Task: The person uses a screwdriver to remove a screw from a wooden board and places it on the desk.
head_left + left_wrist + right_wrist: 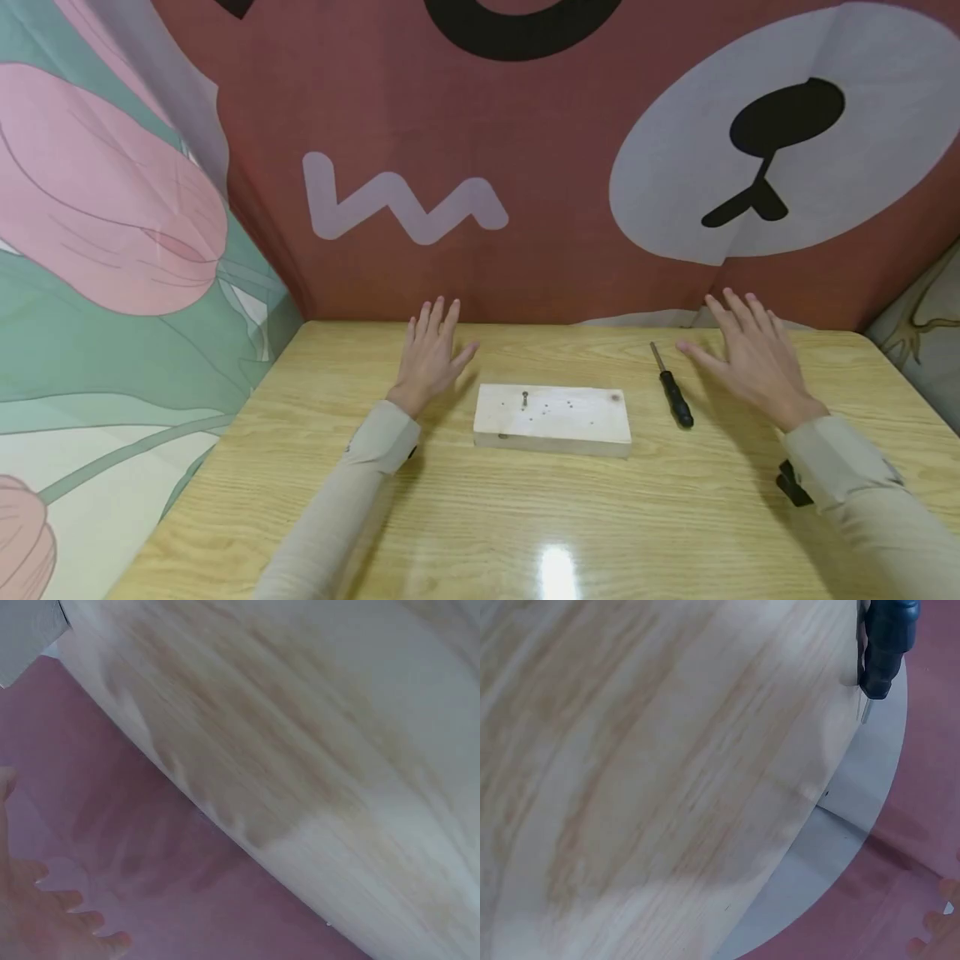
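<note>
A pale wooden block [551, 425] with several small holes lies on the table, and a screw [525, 398] stands up from its left part. To the right of the block is a screwdriver [677, 402] with a black handle, its shaft pointing to the back. My left hand [429, 358] is held over the table left of the block, fingers spread and holding nothing. On the other side my right hand [756, 362] is spread out too, beside the screwdriver and apart from it. In the right wrist view the screwdriver's black handle [889, 645] shows at the top.
The wood-grain table [480, 517] ends at the back against a reddish cloth [555, 275] with a cartoon print. A flowered cloth [112, 350] hangs at the left. Black straps sit under both wrists, one showing at the right wrist [793, 485].
</note>
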### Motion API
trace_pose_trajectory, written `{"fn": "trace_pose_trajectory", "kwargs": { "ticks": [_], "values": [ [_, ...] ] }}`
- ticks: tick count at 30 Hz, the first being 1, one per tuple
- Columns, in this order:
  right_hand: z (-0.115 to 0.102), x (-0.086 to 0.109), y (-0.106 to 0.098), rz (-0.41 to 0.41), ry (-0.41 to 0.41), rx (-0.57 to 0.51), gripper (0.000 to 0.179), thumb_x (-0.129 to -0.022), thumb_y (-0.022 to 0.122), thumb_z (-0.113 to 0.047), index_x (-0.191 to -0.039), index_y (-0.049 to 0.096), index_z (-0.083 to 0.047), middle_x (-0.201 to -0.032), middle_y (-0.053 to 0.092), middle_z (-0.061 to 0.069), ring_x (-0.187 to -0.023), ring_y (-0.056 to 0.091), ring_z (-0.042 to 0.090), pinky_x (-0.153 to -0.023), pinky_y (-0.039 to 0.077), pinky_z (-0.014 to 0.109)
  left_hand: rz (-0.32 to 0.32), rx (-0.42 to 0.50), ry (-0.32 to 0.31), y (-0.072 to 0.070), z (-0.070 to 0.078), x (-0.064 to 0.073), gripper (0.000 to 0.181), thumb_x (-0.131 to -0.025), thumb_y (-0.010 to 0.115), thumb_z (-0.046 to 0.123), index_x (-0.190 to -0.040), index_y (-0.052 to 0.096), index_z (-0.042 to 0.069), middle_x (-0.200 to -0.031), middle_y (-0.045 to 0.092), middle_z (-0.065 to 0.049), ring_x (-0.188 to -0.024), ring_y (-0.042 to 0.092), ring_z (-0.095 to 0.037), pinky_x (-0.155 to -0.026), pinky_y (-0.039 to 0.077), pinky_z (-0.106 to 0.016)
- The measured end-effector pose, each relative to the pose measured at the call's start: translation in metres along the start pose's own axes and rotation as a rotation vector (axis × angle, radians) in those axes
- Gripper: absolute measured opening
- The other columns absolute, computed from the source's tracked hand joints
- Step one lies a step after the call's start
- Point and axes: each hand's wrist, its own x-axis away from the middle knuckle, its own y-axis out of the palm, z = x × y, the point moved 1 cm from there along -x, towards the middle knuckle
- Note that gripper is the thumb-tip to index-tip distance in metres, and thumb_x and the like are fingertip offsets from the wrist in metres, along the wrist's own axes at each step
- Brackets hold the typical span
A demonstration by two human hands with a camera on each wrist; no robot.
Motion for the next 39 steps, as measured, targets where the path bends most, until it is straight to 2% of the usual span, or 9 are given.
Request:
{"fn": "trace_pose_trajectory", "kwargs": {
  "ticks": [9,17,27,33,39],
  "values": [
    [-0.002,0.007,0.001,0.011,-0.007,-0.025,0.089,-0.094,0.056,-0.058,-0.156,0.026,-0.002,-0.16,0.023,0.027,-0.147,0.017,0.05,-0.115,0.015,0.07,-0.017,-0.031,0.013,-0.003,-0.001,0.007,0.076,-0.102,0.042,0.056,-0.161,0.015,0.015,-0.166,0.016,-0.017,-0.153,0.016,-0.038,-0.123,0.018,-0.057],
    [-0.009,0.013,-0.001,-0.012,-0.002,-0.074,0.088,-0.094,0.058,-0.056,-0.157,0.024,-0.006,-0.161,0.023,0.026,-0.148,0.017,0.05,-0.108,0.018,0.076,0.006,-0.021,0.039,-0.006,0.001,0.014,0.076,-0.102,0.044,0.055,-0.16,0.019,0.013,-0.164,0.02,-0.018,-0.152,0.019,-0.038,-0.124,0.017,-0.057],
    [-0.016,0.02,-0.003,-0.022,-0.026,-0.134,0.087,-0.094,0.061,-0.052,-0.159,0.023,-0.009,-0.159,0.027,0.029,-0.14,0.029,0.055,-0.105,0.025,0.073,-0.01,0.007,0.076,-0.008,0.009,0.024,0.075,-0.101,0.047,0.053,-0.159,0.021,0.013,-0.164,0.023,-0.019,-0.152,0.02,-0.038,-0.125,0.015,-0.055],
    [-0.02,0.023,-0.003,-0.019,-0.042,-0.14,0.085,-0.094,0.063,-0.051,-0.156,0.028,-0.004,-0.159,0.028,0.026,-0.14,0.03,0.053,-0.107,0.027,0.071,-0.012,0.036,0.09,-0.009,0.013,0.028,0.074,-0.101,0.048,0.052,-0.159,0.022,0.013,-0.163,0.023,-0.019,-0.153,0.019,-0.037,-0.125,0.015,-0.054],
    [-0.025,0.026,-0.004,-0.074,-0.013,-0.158,0.086,-0.095,0.06,-0.052,-0.155,0.028,0.0,-0.157,0.028,0.03,-0.14,0.03,0.054,-0.106,0.027,0.072,0.01,0.051,0.115,-0.011,0.016,0.033,0.074,-0.101,0.05,0.05,-0.158,0.024,0.011,-0.162,0.026,-0.021,-0.151,0.021,-0.039,-0.125,0.016,-0.055]
  ]
}}
